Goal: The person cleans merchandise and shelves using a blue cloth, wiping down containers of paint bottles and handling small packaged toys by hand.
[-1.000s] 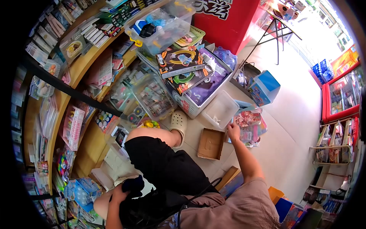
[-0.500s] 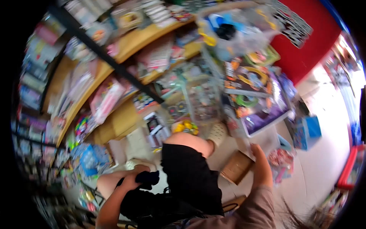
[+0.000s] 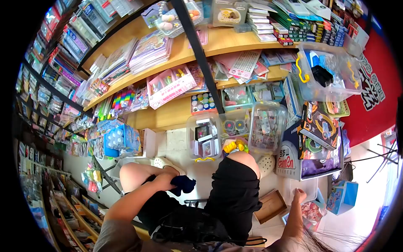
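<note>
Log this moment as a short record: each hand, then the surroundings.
Left hand: holding a bunched dark blue cloth
Right hand: at the translucent tub; grip unclear
Floor near right hand: open brown cardboard box, blue box
Right side: printed carton with picture boxes stacked on top
Ahead, between the feet: clear bin with a yellow handle
Behind: wooden shelves stocked with packaged goods

Left grip (image 3: 164, 181) partly hidden by dark cloth (image 3: 184, 185) — whether right grip (image 3: 299, 195) touches clear tub (image 3: 310, 187), unclear.
</note>
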Motion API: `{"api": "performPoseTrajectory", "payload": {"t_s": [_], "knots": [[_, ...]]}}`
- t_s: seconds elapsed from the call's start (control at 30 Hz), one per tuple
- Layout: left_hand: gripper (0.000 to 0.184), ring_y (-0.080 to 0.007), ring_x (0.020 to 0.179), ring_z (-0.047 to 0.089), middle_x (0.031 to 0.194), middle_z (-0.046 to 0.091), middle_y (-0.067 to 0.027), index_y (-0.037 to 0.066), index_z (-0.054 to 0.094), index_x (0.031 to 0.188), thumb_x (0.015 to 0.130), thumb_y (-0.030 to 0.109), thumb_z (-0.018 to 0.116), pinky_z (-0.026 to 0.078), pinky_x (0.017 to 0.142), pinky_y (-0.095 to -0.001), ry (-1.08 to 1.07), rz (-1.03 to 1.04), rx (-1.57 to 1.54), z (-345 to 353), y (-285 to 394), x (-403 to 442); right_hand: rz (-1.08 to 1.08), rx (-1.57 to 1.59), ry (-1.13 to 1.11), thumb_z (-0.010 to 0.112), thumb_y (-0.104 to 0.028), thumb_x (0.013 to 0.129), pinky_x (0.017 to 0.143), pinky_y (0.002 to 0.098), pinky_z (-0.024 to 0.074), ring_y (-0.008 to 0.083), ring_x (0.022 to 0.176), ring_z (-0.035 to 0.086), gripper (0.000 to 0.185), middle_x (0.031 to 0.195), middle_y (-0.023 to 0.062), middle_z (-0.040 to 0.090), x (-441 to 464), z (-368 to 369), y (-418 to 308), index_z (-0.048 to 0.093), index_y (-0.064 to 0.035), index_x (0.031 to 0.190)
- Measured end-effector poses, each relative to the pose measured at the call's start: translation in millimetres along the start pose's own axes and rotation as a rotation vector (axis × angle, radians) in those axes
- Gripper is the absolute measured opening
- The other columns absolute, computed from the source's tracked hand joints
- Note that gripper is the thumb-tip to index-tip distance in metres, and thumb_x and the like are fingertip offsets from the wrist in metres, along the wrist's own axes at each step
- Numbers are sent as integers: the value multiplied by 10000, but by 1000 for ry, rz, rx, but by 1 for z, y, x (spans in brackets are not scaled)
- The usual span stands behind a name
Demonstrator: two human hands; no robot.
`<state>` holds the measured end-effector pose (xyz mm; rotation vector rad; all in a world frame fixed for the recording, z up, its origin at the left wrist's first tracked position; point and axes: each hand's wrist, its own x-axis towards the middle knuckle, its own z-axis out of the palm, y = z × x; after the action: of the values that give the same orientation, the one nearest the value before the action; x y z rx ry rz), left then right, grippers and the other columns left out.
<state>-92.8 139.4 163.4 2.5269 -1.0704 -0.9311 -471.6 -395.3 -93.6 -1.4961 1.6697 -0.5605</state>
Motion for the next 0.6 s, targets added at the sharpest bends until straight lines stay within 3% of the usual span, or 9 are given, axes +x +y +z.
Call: {"api": "performPoseTrajectory", "payload": {"t_s": [0.13,0.23,0.3,0.4,0.5,0.53,0.6], "knots": [[301,-348,830,603,841,619,-169,44,590,873,662,230,699,464,744,-436,-14,84,155,6,-15,15,2,283,21,661,-86,721,449,215,390,88,506,500,135,615,16,564,-13,-26,5,637,7,814],[313,-337,873,598,900,614,-168,46,589,887,663,237,696,463,766,-435,-69,44,146,-17,4,22,163,302,-137,651,-35,731,578,241,449,103,625,533,117,714,36,597,-86,-41,-64,616,29,823],[312,-325,903,594,928,614,-148,56,591,901,672,247,683,462,774,-437,-80,-7,123,-27,10,25,4,327,-263,654,-76,758,441,208,402,83,529,505,66,651,-8,554,-112,-25,-71,624,-59,814],[320,-318,907,594,939,619,-118,61,595,913,672,252,684,463,761,-430,-89,12,72,-49,28,24,-240,361,-439,621,-39,778,504,218,442,99,586,537,74,686,-5,547,-171,-9,-205,579,-57,836],[320,-321,918,586,949,610,-127,56,589,926,665,213,687,462,772,-424,-60,160,24,-33,12,35,-428,398,-490,565,12,783,569,239,470,106,631,551,165,758,21,557,-199,22,-330,541,-28,941],[311,-323,931,576,941,599,-136,48,581,925,663,181,683,459,780,-418,-52,196,3,-33,13,35,-492,455,-617,557,52,773,561,227,467,132,662,563,221,795,67,568,-208,35,-373,499,-3,979],[287,-310,946,577,942,601,-120,71,582,921,666,169,669,449,805,-434,-50,228,4,-27,13,40,-306,501,-670,567,26,789,646,259,523,184,823,603,331,967,108,580,-214,80,-426,487,23,1110]]}}
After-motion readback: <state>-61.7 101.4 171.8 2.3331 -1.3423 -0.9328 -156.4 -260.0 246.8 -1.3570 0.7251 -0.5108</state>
